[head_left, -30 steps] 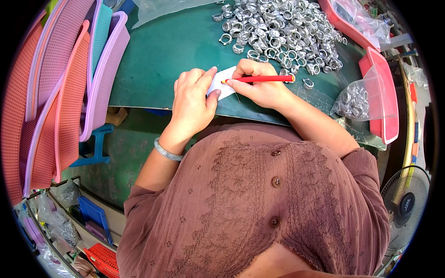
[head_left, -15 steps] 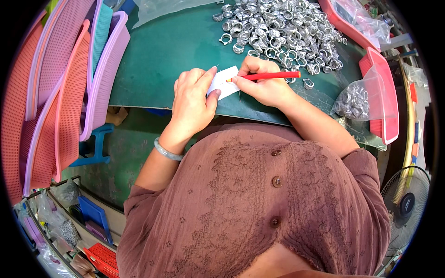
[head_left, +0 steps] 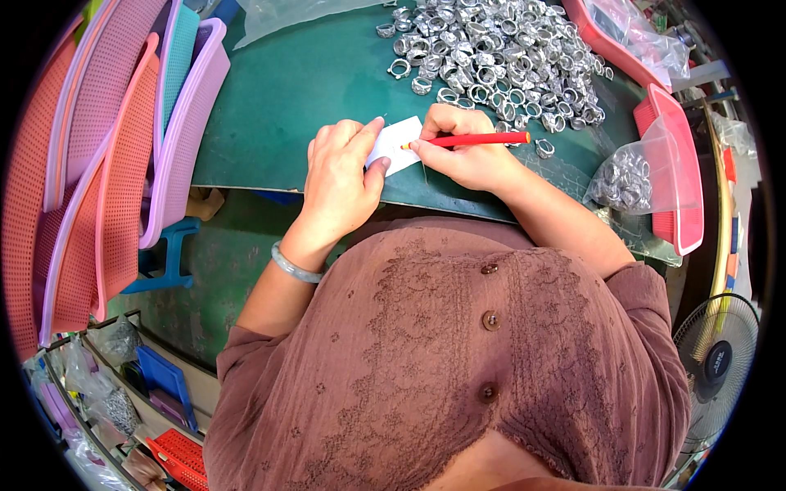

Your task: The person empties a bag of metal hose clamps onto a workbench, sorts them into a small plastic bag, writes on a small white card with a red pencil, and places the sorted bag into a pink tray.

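A small white slip of paper (head_left: 401, 147) lies at the near edge of the green table. My left hand (head_left: 340, 172) holds its left side down between thumb and forefinger. In my right hand (head_left: 468, 151) is a slim red pencil (head_left: 483, 138), pinched between thumb and fingers, its pale tip at the slip's surface. The pencil leans to the right. Just beyond the right hand spreads a large heap of silver metal rings (head_left: 499, 61), and one loose ring (head_left: 544, 148) sits apart near the wrist.
Pink baskets (head_left: 692, 180) stand along the table's right side, beside a clear bag of rings (head_left: 624, 178). Colourful perforated baskets (head_left: 184, 139) are stacked on the left, above a blue stool (head_left: 170, 254). A fan (head_left: 716, 368) stands at lower right. Plastic sheeting (head_left: 286, 18) covers the table's far edge.
The pencil's tip has shifted slightly down on the slip, with its back end a little higher. My left hand keeps its place.
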`<state>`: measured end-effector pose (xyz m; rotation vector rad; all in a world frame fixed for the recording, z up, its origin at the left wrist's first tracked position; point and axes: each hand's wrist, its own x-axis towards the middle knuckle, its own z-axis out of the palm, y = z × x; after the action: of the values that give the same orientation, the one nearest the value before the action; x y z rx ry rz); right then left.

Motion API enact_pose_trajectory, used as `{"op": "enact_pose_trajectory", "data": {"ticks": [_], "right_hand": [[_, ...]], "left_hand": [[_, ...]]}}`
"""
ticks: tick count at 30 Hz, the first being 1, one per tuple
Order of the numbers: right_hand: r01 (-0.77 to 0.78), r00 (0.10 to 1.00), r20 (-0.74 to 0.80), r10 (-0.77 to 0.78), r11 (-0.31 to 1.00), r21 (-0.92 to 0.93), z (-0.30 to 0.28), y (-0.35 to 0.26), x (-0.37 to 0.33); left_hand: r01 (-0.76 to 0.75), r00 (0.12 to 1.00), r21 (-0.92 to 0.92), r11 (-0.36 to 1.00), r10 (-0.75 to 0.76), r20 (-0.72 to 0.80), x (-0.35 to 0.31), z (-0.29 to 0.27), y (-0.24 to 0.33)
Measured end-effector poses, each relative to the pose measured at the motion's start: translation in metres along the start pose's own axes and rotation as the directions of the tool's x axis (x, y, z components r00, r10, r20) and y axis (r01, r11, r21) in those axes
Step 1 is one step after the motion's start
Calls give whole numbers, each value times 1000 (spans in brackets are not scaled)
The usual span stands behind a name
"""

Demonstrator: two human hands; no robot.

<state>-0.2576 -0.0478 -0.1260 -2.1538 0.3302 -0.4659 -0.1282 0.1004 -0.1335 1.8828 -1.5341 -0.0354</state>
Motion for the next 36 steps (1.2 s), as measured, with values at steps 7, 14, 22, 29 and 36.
{"op": "enact_pose_trajectory", "data": {"ticks": [7, 14, 22, 29, 36], "right_hand": [[8, 1000, -6, -9, 999, -32, -2, -2, -1], [30, 1000, 4, -30, 999, -40, -2, -1, -1], [13, 999, 42, -14, 1000, 8, -1, -4, -1], [47, 999, 8, -46, 998, -36, -5, -1, -2], [-76, 989, -110, 96, 981, 178, -16, -16, -2]], "left_hand": [[-6, 1000, 1, 1000, 6, 2, 0, 0, -1], [-12, 1000, 12, 1000, 12, -6, 0, 0, 0], [-9, 1000, 13, 1000, 9, -7, 0, 0, 0], [-4, 1000, 13, 1000, 4, -3, -1, 1, 0], [-30, 1000, 10, 999, 30, -4, 1, 2, 0]]}}
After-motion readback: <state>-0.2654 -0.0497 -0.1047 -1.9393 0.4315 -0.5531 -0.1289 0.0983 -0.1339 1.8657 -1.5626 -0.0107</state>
